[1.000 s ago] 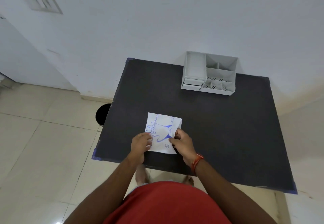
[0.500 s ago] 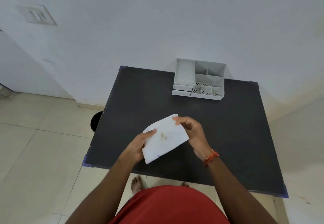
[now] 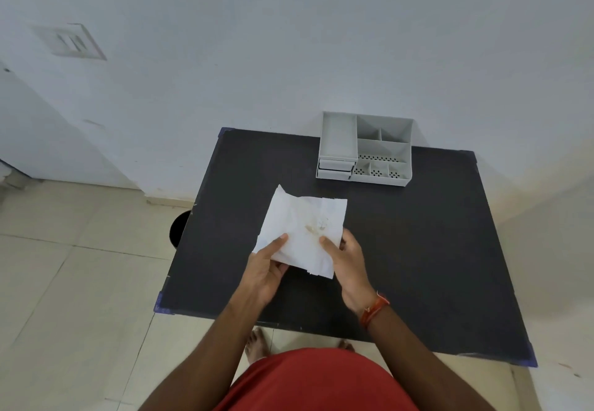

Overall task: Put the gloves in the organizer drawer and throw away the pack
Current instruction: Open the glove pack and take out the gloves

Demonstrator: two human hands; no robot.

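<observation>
Two grips: left hand (image 3: 262,274) and right hand (image 3: 348,267) hold pack (image 3: 305,227) over black table (image 3: 434,250) | organizer (image 3: 379,181) by wall (image 3: 289,40) | tiled floor (image 3: 80,282)

Pack (image 3: 303,233), perhaps open, in both grips (image 3: 265,269) (image 3: 347,264)

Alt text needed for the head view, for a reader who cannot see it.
A person's left hand and right hand hold a white paper pack above a black table. A grey organizer, drawers closed, stands at the table's far edge; a dark bin shows beside the table's left side.
</observation>
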